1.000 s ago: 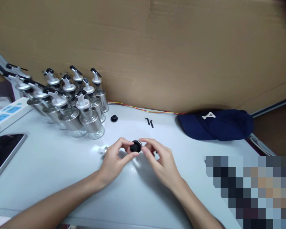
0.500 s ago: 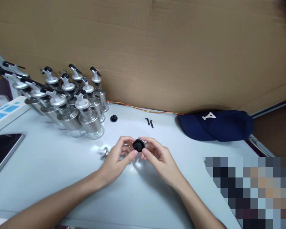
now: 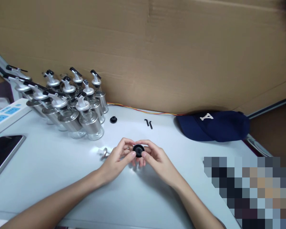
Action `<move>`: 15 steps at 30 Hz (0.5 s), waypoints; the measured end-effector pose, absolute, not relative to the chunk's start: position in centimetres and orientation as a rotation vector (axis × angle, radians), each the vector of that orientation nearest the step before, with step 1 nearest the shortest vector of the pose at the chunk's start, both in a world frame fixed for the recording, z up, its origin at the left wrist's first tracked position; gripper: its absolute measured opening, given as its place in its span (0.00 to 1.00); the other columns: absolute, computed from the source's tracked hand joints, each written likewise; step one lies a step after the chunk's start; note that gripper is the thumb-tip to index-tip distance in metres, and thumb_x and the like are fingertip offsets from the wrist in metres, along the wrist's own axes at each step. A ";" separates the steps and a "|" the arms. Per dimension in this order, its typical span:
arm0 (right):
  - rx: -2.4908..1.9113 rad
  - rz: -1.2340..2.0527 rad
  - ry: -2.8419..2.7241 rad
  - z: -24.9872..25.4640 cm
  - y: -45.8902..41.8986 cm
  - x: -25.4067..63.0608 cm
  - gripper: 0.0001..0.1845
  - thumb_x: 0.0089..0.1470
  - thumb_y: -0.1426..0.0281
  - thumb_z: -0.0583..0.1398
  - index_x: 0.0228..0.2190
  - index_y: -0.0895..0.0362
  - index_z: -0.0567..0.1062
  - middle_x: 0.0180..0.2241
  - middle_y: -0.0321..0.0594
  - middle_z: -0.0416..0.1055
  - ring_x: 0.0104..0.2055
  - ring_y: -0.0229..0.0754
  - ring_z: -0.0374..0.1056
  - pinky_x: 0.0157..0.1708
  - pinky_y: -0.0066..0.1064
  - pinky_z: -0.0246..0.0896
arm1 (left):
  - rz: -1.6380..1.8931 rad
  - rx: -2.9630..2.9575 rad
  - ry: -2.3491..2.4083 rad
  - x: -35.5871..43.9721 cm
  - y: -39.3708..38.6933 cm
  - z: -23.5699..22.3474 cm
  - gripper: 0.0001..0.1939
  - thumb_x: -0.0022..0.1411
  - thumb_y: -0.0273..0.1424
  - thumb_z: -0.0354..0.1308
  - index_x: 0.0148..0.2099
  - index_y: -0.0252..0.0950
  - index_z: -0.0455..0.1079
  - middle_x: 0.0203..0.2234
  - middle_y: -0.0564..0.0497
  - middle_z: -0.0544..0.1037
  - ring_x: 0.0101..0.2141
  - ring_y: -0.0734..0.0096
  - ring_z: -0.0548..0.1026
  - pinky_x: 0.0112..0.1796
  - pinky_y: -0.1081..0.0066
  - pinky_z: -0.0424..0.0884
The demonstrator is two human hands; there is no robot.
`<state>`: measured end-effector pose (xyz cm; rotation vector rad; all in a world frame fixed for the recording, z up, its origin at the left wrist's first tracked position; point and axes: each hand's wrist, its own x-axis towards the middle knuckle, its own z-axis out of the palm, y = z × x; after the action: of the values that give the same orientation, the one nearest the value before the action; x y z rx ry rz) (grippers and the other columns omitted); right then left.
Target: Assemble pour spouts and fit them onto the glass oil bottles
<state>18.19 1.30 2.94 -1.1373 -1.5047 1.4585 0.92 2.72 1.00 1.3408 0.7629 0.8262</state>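
My left hand (image 3: 121, 158) and my right hand (image 3: 154, 159) meet above the table, their fingertips closed around the edges of a round black bottle stopper (image 3: 138, 150). Its dark ringed face is turned toward me; the far side is hidden. Just left of my left hand lies a silver pourer top (image 3: 104, 152), partly covered by that hand. Farther back, a second black stopper (image 3: 113, 119) rests on the table. Two small black levers (image 3: 148, 123) lie side by side beyond my hands.
Several glass bottles (image 3: 91, 122) with silver pourers stand close together at the left back. A phone (image 3: 6, 154) and a power strip (image 3: 10, 112) lie at the left. A navy cap (image 3: 214, 127) sits at the right back, before a cardboard wall (image 3: 143, 54).
The stopper has tilted in my fingers, so its flat ringed face shows instead of the plug with a silver rim. Both hands stay almost in place; the view has shifted slightly.
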 end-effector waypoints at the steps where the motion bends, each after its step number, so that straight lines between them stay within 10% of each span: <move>1: -1.134 1.461 -1.508 3.0 1.3 18.2 0.17 0.56 0.59 0.56 0.43 0.57 0.68 0.24 0.34 0.68 0.25 0.36 0.64 0.28 0.28 0.61 | 0.823 1.338 0.754 0.9 2.7 1.0 0.14 0.63 0.40 0.51 0.44 0.37 0.57 0.29 0.52 0.73 0.30 0.72 0.73 0.36 0.70 0.68; 15: -1.103 1.425 -1.575 3.4 1.1 18.2 0.12 0.55 0.66 0.57 0.41 0.58 0.71 0.27 0.36 0.70 0.27 0.35 0.62 0.29 0.27 0.58 | 0.825 1.357 0.663 0.4 2.7 0.7 0.13 0.64 0.40 0.52 0.42 0.37 0.56 0.34 0.50 0.74 0.34 0.72 0.74 0.38 0.70 0.68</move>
<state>18.17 1.13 3.38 -1.1029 -1.5745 1.4245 0.40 2.67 0.70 1.3567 0.6627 0.8251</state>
